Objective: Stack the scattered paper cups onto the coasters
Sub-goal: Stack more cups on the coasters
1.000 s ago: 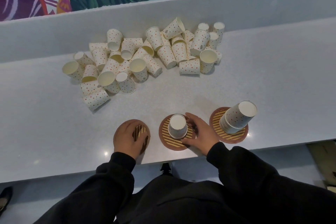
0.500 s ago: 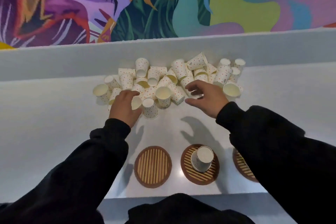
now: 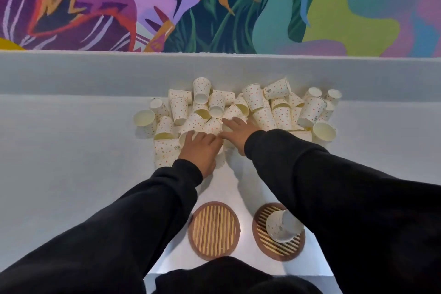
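Observation:
A heap of dotted white paper cups [image 3: 281, 114] lies at the back of the pale counter [image 3: 71, 162]. My left hand [image 3: 200, 149] is at the heap's near edge, its fingers curled over a paper cup [image 3: 220, 159] that shows under the palm. My right hand [image 3: 238, 130] lies just beside it, fingers stretched out and touching cups in the middle of the heap. Near the front edge sit a bare round slatted coaster [image 3: 213, 229] and a second coaster [image 3: 286, 249] carrying one upside-down cup [image 3: 282, 225]. My right sleeve hides anything further right.
A raised grey ledge [image 3: 95, 71] runs behind the cups, below a bright painted wall [image 3: 214, 7]. The counter's front edge [image 3: 238, 274] is just behind the coasters. Bare counter stretches to the left and right of the heap.
Both hands left the coasters and reached forward to the heap. My right hand has moved left into the heap's middle, close beside my left hand. The camera has tilted up.

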Action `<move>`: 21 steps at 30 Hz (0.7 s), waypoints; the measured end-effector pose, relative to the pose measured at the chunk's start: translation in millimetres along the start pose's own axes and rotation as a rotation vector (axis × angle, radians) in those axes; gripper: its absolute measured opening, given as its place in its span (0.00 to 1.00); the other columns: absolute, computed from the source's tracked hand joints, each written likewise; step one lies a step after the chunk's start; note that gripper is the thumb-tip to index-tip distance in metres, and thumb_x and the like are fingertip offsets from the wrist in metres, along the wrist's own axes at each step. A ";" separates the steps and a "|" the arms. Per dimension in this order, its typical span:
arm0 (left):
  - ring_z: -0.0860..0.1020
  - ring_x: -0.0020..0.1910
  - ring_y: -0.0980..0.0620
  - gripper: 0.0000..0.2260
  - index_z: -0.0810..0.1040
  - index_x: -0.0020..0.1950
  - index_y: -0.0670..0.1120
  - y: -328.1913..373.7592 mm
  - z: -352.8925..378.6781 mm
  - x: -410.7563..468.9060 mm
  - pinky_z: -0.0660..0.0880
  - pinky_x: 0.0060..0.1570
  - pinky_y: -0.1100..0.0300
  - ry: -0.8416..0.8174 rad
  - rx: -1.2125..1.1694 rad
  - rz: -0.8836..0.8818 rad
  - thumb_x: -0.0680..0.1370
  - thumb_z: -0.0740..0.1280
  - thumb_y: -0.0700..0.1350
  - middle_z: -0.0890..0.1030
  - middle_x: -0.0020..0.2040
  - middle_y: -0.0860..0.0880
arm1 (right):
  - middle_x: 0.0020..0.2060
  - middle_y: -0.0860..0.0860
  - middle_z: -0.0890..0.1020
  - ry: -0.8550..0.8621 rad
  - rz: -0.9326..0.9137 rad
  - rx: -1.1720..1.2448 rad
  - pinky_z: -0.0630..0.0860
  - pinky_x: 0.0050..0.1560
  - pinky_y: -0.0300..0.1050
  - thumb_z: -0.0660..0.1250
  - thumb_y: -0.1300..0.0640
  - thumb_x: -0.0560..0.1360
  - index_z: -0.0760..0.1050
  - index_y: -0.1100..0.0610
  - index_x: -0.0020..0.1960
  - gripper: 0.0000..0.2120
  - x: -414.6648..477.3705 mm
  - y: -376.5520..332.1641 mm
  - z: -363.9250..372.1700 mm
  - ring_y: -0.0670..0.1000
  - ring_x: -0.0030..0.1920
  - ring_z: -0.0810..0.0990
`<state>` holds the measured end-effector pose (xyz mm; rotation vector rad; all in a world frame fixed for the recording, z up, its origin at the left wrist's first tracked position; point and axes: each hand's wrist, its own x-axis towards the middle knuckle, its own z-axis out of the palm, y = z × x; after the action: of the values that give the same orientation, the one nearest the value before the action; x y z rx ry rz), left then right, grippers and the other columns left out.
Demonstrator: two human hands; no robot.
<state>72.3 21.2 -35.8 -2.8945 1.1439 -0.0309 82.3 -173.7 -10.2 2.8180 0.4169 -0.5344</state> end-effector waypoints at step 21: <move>0.78 0.60 0.59 0.26 0.74 0.62 0.60 90.8 -61.9 -59.4 0.76 0.58 0.61 0.051 -1.090 -0.133 0.66 0.75 0.52 0.80 0.58 0.62 | 0.59 0.47 0.79 0.501 0.488 1.287 0.78 0.59 0.50 0.78 0.51 0.71 0.73 0.51 0.67 0.27 -203.4 37.9 -11.4 0.51 0.58 0.79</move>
<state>-34.8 -5.6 22.5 -3.8832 1.2254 0.7477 -83.4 -252.7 85.9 4.0205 -0.8791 0.1295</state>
